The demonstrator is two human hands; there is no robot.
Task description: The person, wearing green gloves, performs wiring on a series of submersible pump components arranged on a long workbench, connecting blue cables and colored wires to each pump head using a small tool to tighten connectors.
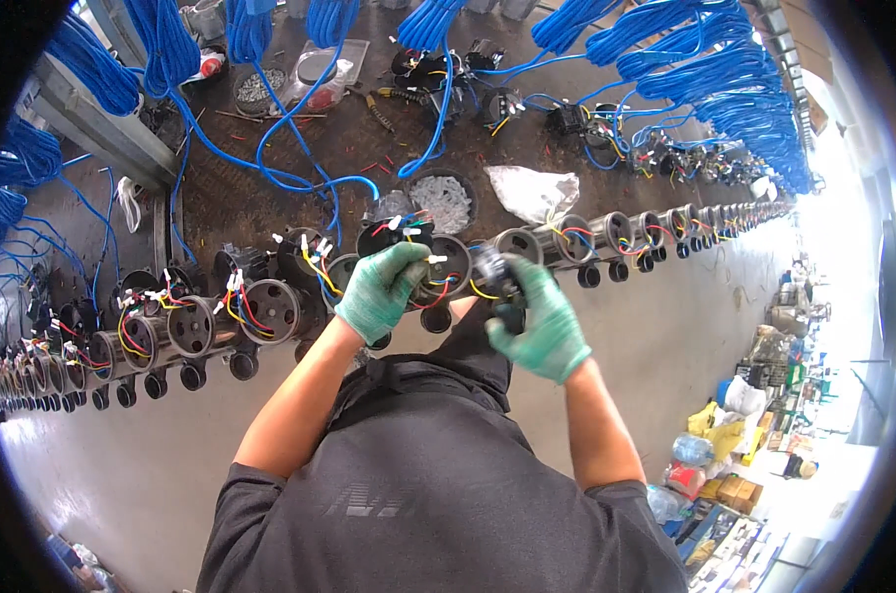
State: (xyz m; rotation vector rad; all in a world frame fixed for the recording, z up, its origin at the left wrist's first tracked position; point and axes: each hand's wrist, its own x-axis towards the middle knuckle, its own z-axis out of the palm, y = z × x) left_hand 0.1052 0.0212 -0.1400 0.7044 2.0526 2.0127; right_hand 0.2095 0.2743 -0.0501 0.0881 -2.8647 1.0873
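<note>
My left hand point(381, 292), in a green glove, is closed in a pinch by the open end of a round metal housing point(450, 259). A wire with a white connector tip point(436, 259) comes out at its fingertips. Red, blue and yellow wires show inside that housing. Just to the right, my right hand point(545, 321), gloved too, is closed around a dark part point(499, 277), which is blurred, so its kind is unclear. Above my left hand sits a black round cap point(394, 232) with white-tipped wires.
Metal housings point(272, 308) with wires line the bench edge on both sides. On the dark bench point(369, 148) are a bowl of small pale parts point(440, 203), a white plastic bag point(534, 193) and a screwdriver point(379, 114). Blue cable coils point(162, 44) hang above. Boxes point(739, 492) stand lower right.
</note>
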